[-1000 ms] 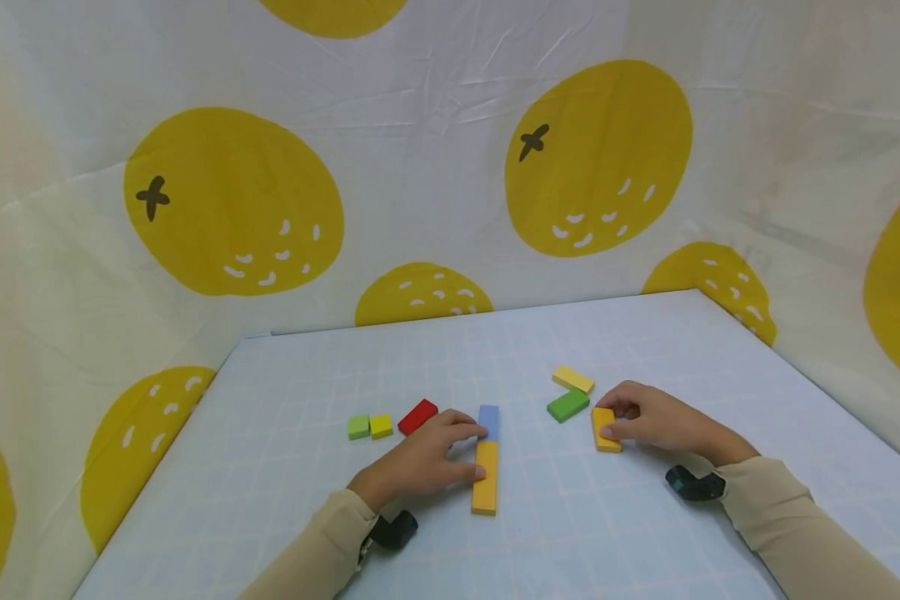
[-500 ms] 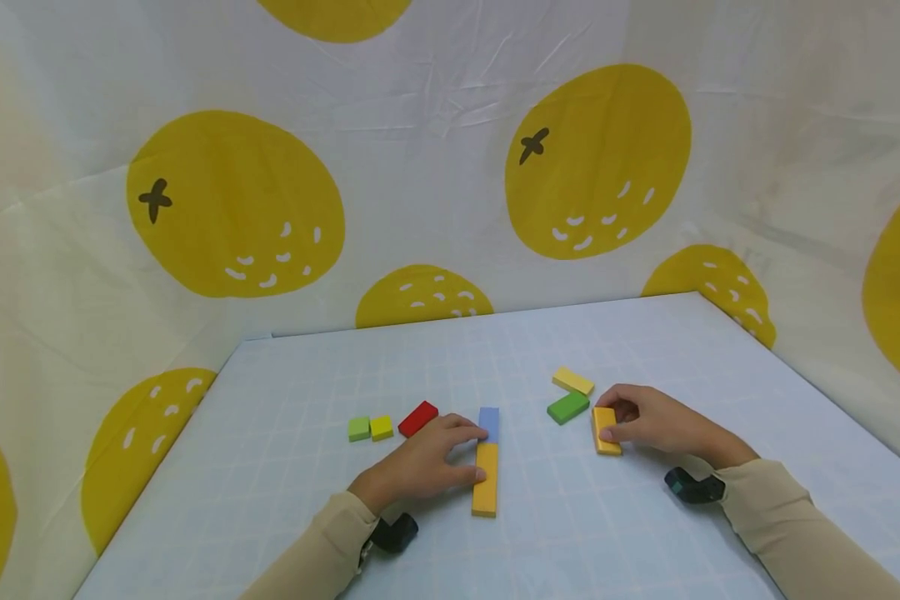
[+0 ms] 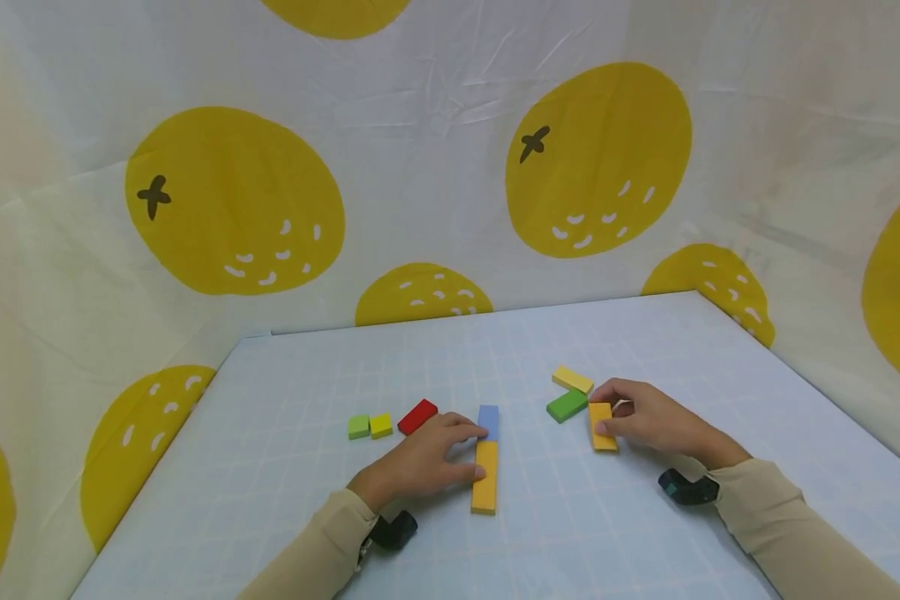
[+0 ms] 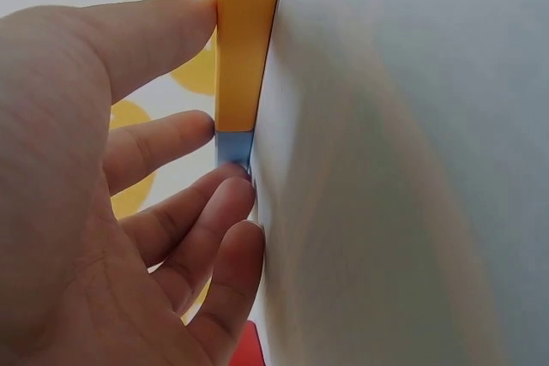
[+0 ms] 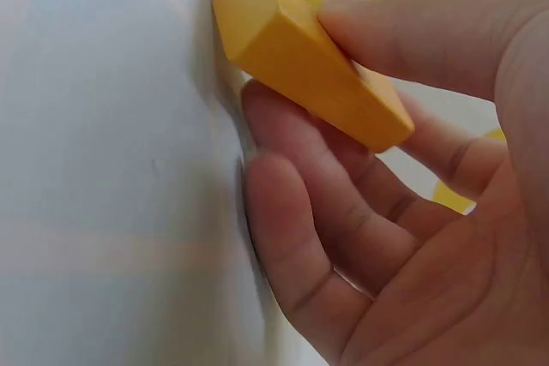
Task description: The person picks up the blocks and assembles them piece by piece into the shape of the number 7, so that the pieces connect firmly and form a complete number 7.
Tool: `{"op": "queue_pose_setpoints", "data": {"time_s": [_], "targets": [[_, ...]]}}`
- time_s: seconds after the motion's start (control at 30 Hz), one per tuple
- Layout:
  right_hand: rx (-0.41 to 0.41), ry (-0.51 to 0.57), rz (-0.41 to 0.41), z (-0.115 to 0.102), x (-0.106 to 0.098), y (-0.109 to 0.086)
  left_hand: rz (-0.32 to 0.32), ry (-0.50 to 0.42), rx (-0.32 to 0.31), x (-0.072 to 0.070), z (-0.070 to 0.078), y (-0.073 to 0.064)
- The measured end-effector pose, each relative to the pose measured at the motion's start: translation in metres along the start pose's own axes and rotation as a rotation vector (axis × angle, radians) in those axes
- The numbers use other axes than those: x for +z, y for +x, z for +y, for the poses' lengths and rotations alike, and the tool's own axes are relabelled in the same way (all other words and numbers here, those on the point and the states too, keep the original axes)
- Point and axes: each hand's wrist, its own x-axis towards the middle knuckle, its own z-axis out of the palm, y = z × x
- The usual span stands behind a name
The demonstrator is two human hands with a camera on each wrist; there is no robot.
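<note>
In the head view, my left hand (image 3: 427, 458) lies beside a row of an orange block (image 3: 484, 479) and a blue block (image 3: 488, 422), set end to end. Its thumb touches the orange block and its index finger reaches the blue one. The left wrist view shows these fingers fairly straight against the edges of the blocks (image 4: 242, 49). My right hand (image 3: 652, 423) pinches a second orange block (image 3: 601, 439) between thumb and fingers. In the right wrist view that block (image 5: 300, 57) is tilted, one end raised off the table.
Left of the row lie a red block (image 3: 418, 417), a small yellow block (image 3: 381, 427) and a light green block (image 3: 358, 427). A green block (image 3: 567, 406) and a pale yellow block (image 3: 573, 379) lie by my right hand. A patterned curtain (image 3: 420, 167) stands behind the table (image 3: 570, 533).
My right hand has shifted slightly left with the orange block it pinches, and the block's far end has come up a little. My left hand stays where it was on the row.
</note>
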Motion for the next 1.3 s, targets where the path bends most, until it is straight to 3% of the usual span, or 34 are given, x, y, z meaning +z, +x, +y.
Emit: {"op": "queue_pose_setpoints", "data": {"time_s": [0.3, 0.53, 0.77, 1.0, 1.3], "targets": [[0.004, 0.186, 0.01, -0.001, 0.011, 0.001, -0.013, -0.028, -0.022, 0.004, -0.003, 0.0], [-0.049, 0.203, 0.035, -0.01, 0.021, 0.009, -0.013, -0.03, -0.022, 0.004, -0.003, -0.001], [-0.08, 0.29, 0.047, -0.023, 0.031, 0.032, -0.013, -0.03, -0.026, 0.0, -0.001, -0.004], [-0.076, 0.31, 0.044, -0.037, 0.039, 0.054, -0.008, -0.026, -0.039, 0.0, -0.004, -0.003], [-0.062, 0.35, 0.036, -0.051, 0.042, 0.068, -0.02, -0.049, -0.043, 0.001, 0.001, -0.001]]}}
